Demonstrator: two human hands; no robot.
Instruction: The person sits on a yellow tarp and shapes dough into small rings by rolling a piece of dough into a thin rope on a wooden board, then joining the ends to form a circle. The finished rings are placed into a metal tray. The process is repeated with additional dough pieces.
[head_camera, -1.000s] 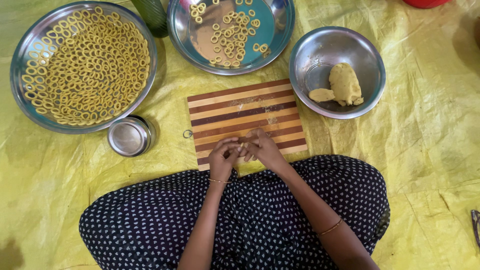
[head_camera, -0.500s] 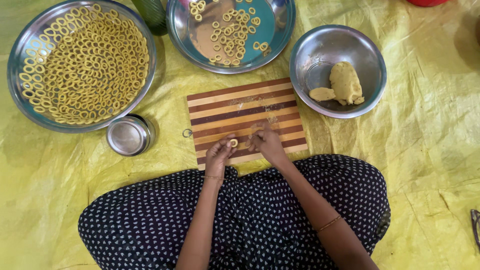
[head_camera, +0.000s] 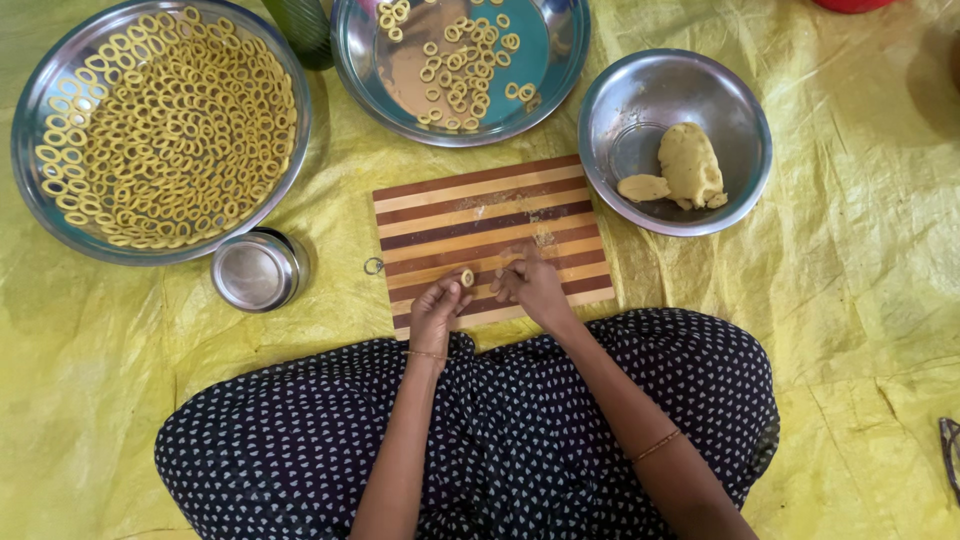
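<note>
Left to right: a large steel plate (head_camera: 40, 200) heaped with dough rings, a small steel cup (head_camera: 255, 270), then the striped cutting board (head_camera: 480, 215). Over its near edge the left hand (head_camera: 435, 312) pinches a small dough ring (head_camera: 467, 277) in a closed fingertip grip — the right hand (head_camera: 530, 285) rests beside it, fingers curled on the board, its grip holding nothing visible. Farther right, a steel bowl (head_camera: 620, 120) holds a dough lump (head_camera: 690, 165).

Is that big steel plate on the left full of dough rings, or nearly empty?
Full. The large round steel plate is covered almost rim to rim with small yellow dough rings, overlapping in places.
</note>
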